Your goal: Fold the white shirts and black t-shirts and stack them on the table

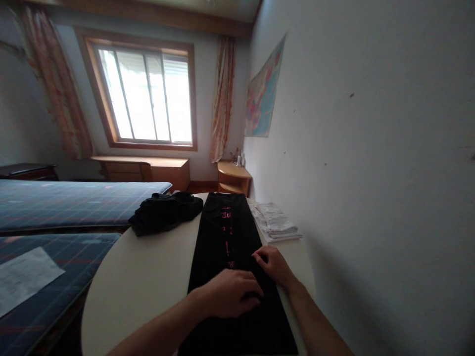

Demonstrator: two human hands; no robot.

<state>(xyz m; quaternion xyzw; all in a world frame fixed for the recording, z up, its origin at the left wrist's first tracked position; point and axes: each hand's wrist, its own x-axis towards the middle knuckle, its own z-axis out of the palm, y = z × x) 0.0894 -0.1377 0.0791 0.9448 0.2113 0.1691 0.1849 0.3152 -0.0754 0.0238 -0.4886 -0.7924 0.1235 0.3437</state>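
Observation:
A black garment [218, 316] with pink lettering down its middle lies folded into a long strip on the round cream table [148, 277]. Over its near part is my left hand [233, 292], palm down, with bent fingers and the thumb a little apart; nothing shows in its grasp. At the strip's right edge, farther off, my right hand [273, 264] has thumb and forefinger brought together on the black cloth. Whether a fold of cloth sits fully between those fingertips is hard to see. Beyond this hand rests a stack of folded white cloth [276, 220].
A heap of black clothing [166, 210] sits at the table's far left. Blue plaid mattresses [85, 200] stand to the left, one bearing a paper sheet [27, 277]. A white wall [371, 198] runs close along the right. Wooden desks [166, 170] are under the window.

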